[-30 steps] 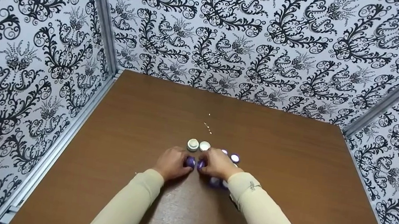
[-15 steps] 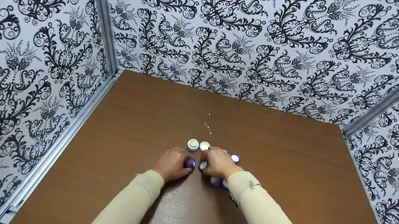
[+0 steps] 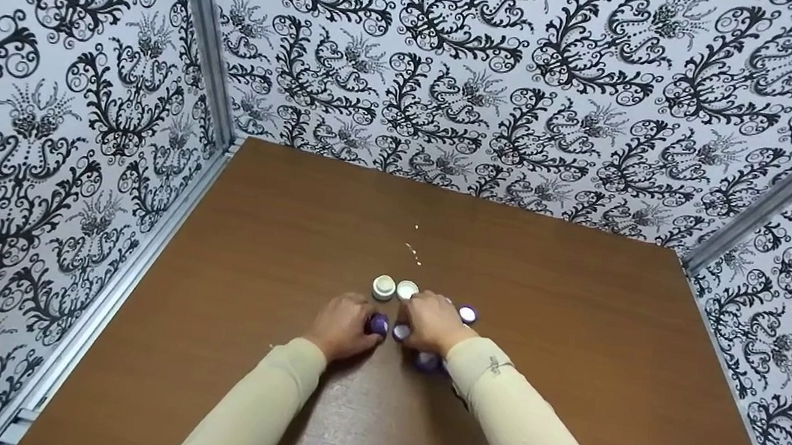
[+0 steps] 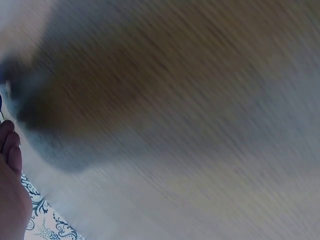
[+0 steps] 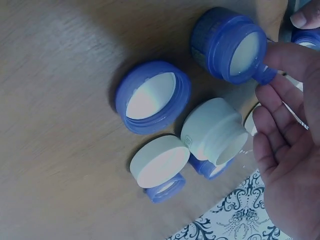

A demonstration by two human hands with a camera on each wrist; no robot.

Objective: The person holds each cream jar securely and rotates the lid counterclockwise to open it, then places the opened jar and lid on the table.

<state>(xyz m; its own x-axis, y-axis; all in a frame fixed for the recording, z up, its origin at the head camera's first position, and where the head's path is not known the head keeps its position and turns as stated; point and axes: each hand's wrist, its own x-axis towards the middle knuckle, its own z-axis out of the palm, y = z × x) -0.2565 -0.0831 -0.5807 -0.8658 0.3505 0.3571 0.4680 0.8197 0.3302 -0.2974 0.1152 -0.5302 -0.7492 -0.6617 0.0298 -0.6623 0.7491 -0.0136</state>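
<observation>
My left hand (image 3: 340, 327) holds a small purple jar (image 3: 377, 324) on the table, its opening turned toward the other hand. In the left wrist view only that hand's fingers (image 4: 10, 145) show at the edge. Just to the right, my right hand (image 3: 431, 321) pinches a small purple cap (image 3: 401, 332) between thumb and fingers; it looks blue in the right wrist view. There, a larger blue jar (image 5: 232, 47) stands right by the fingertips. Beside it are a wide blue lid (image 5: 152, 97), a white jar (image 5: 212, 130) and a white lid (image 5: 160, 160).
A cream jar (image 3: 383, 287) and a white lid (image 3: 408, 289) stand just beyond the hands. Another purple lid (image 3: 468, 314) lies to the right, partly behind the right hand. White specks (image 3: 413, 253) are scattered farther back on the brown table (image 3: 273, 238). Patterned walls (image 3: 460, 71) enclose it.
The small cap in my right hand has turned from edge-on to show its pale face upward, and the right hand has shifted slightly. The left hand and its jar stay in place.
</observation>
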